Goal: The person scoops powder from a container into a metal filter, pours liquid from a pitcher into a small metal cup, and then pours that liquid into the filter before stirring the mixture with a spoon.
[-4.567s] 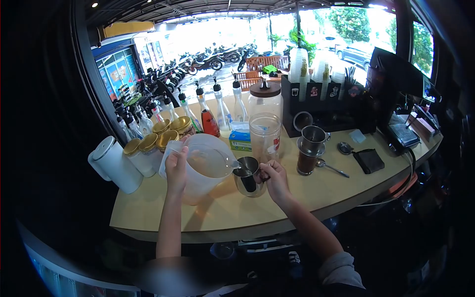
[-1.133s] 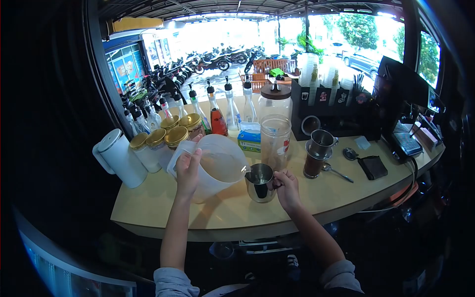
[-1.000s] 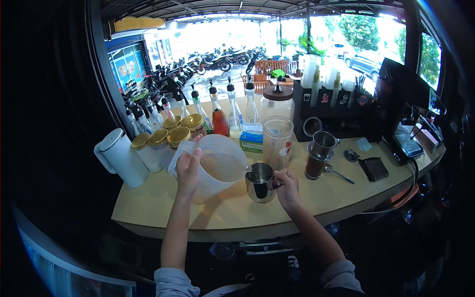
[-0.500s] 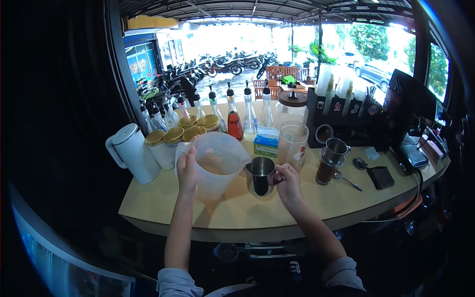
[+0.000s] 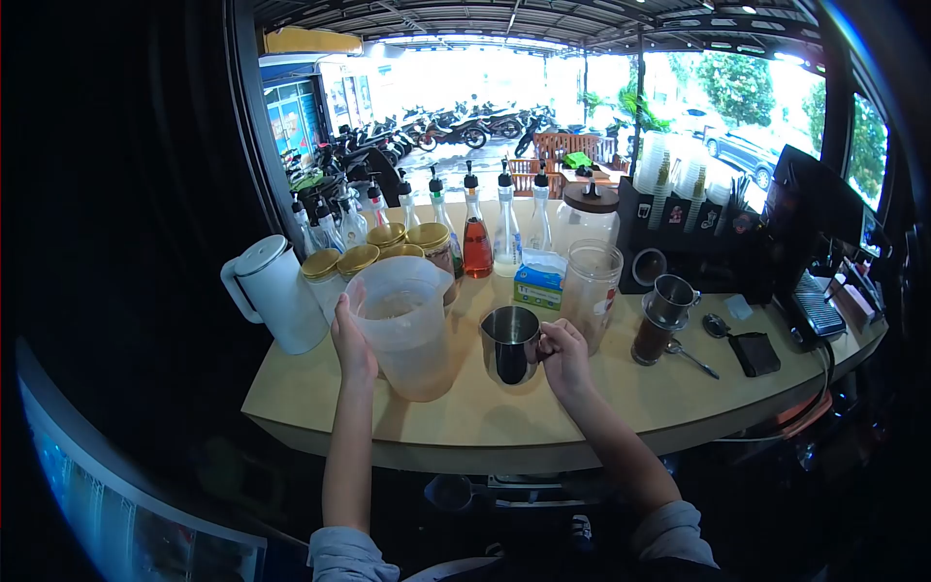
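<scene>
A translucent plastic pitcher (image 5: 412, 339) stands nearly upright at the counter's middle, its spout toward the back right. My left hand (image 5: 351, 341) is closed round the pitcher's handle side; the handle itself is mostly hidden. To the right, a steel milk jug (image 5: 510, 351) is held level, apart from the pitcher, its dark inside showing. My right hand (image 5: 564, 351) grips the jug's handle. A tall clear jar (image 5: 590, 291) is just behind my right hand, beside a green and blue box (image 5: 538, 286).
A white jug (image 5: 281, 296) and gold-lidded jars (image 5: 357, 259) stand left. Pump bottles, one with red syrup (image 5: 476, 242), line the back. On the right are a metal drip filter (image 5: 669, 301) on a glass, spoons, a black pouch (image 5: 754, 354) and a cup rack.
The pitcher has gone from tilted toward the jug to nearly upright, and its spout has moved away from the jug. The whole view has shifted slightly.
</scene>
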A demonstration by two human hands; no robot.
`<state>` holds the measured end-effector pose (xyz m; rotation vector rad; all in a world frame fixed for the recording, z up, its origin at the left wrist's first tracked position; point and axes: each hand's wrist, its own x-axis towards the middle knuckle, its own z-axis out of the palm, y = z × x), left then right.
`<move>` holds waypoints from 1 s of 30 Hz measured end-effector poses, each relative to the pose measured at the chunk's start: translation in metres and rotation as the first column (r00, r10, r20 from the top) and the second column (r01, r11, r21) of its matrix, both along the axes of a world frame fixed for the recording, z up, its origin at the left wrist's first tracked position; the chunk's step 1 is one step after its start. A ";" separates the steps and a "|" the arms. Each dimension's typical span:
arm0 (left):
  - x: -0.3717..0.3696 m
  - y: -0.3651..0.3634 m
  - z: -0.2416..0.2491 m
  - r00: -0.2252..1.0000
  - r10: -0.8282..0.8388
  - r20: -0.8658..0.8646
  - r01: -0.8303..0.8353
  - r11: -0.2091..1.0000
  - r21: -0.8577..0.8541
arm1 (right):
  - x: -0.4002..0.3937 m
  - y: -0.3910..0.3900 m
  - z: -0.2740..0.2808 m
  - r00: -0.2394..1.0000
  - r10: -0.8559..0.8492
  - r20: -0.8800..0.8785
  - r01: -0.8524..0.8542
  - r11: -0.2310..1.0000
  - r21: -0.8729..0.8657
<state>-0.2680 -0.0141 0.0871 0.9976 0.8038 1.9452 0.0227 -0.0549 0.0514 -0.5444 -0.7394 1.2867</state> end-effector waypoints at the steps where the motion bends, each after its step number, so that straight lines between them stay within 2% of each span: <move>1: -0.003 0.001 -0.002 1.000 0.002 0.000 -0.002 1.000 0.000 | -0.001 0.000 0.001 1.000 0.004 0.000 -0.004 1.000 0.002; 4: -0.004 -0.001 -0.007 0.998 -0.003 -0.062 0.000 0.999 -0.035 | 0.003 -0.005 0.005 1.000 0.010 0.003 -0.010 1.000 0.005; 6: 0.009 -0.012 -0.010 0.997 0.019 0.077 -0.022 0.999 0.036 | 0.010 -0.013 0.009 1.000 0.002 -0.006 -0.002 1.000 0.014; 7: 0.018 -0.019 -0.015 0.997 0.005 0.073 -0.008 0.999 0.040 | 0.015 -0.016 0.011 1.000 0.003 -0.011 -0.002 1.000 0.025; 9: 0.041 -0.036 -0.031 0.916 0.397 -0.065 -0.385 0.911 0.145 | 0.029 -0.022 0.011 1.000 0.003 -0.006 -0.003 0.999 0.041; 10: 0.058 -0.047 -0.034 0.922 0.382 -0.066 -0.370 0.917 0.148 | 0.038 -0.025 0.011 1.000 0.020 0.004 -0.020 0.999 0.049; 12: 0.092 -0.069 -0.042 0.708 0.660 -0.250 -0.567 0.743 0.355 | 0.056 -0.036 0.015 1.000 0.001 0.008 -0.001 0.999 0.052; 13: 0.106 -0.072 -0.050 0.717 0.650 -0.253 -0.556 0.752 0.354 | 0.065 -0.041 0.015 1.000 -0.002 0.015 0.001 0.999 0.053; 15: 0.134 -0.073 -0.064 0.734 0.583 -0.349 -0.372 0.774 0.512 | 0.090 -0.047 0.009 1.000 -0.012 0.028 0.010 0.998 0.055; 16: 0.151 -0.074 -0.061 0.804 0.491 -0.335 -0.275 0.806 0.523 | 0.103 -0.049 0.008 0.999 -0.008 0.043 0.005 0.998 0.062; 17: 0.166 -0.073 -0.058 0.810 0.483 -0.333 -0.267 0.809 0.524 | 0.116 -0.052 0.008 0.999 -0.019 0.045 0.016 0.998 0.063; 19: 0.198 -0.071 -0.051 0.823 0.302 -0.482 -0.009 0.855 0.519 | 0.144 -0.061 0.011 0.993 -0.067 0.092 0.064 0.997 0.037; 21: 0.238 -0.070 -0.044 0.826 0.298 -0.479 0.003 0.847 0.531 | 0.173 -0.071 0.017 0.988 -0.085 0.131 0.083 0.996 0.019; 23: 0.273 -0.065 -0.047 0.794 0.115 -0.597 0.227 0.855 0.466 | 0.201 -0.079 0.026 0.980 -0.134 0.149 0.135 0.991 0.005; 25: 0.309 -0.061 -0.044 0.786 0.105 -0.609 0.237 0.858 0.455 | 0.235 -0.084 0.031 0.981 -0.110 0.161 0.109 0.994 0.010; 27: 0.341 -0.056 -0.037 0.788 0.013 -0.615 0.275 0.886 0.373 | 0.267 -0.085 0.035 0.971 -0.113 0.212 0.115 0.993 0.003; 28: 0.350 -0.044 -0.037 0.715 0.148 -0.683 0.240 0.866 0.439 | 0.284 -0.083 0.036 0.968 -0.113 0.225 0.115 0.993 0.005; 30: 0.371 -0.031 -0.039 0.747 0.088 -0.659 0.223 0.901 0.373 | 0.311 -0.081 0.044 0.963 -0.117 0.245 0.122 0.993 -0.004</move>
